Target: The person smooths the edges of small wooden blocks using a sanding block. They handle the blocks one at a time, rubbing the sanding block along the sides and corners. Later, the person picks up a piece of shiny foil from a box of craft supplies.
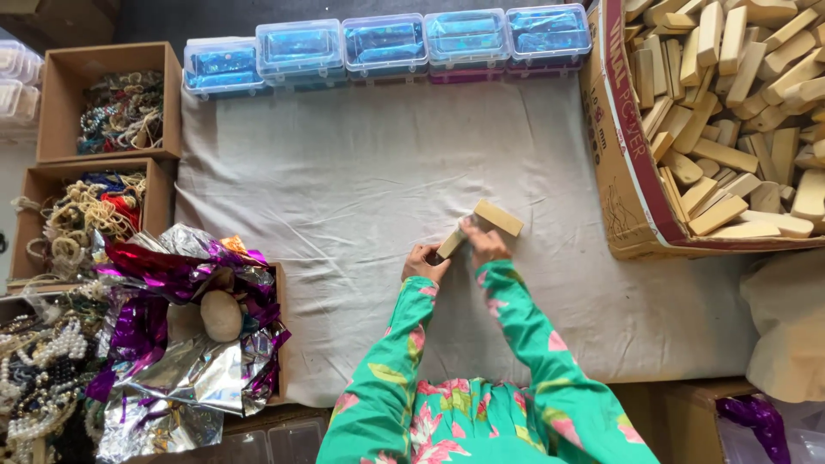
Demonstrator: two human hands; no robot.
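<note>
A small craft workshop, set up on the floor.

A pale cloth (344, 172) serves as the work surface. At the far edge stand 5 clear plastic cases (387, 43); right, a carton (623, 163) heaped with wooden blocks (730, 112); left, boxes of beads and cords (120, 112) and crumpled foil (189, 344).

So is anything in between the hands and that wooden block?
No. Both hands are already on it. The left hand grips the lower end of the wooden block, and the right hand holds it near the middle, above the white cloth. Nothing visible sits between them.
</note>
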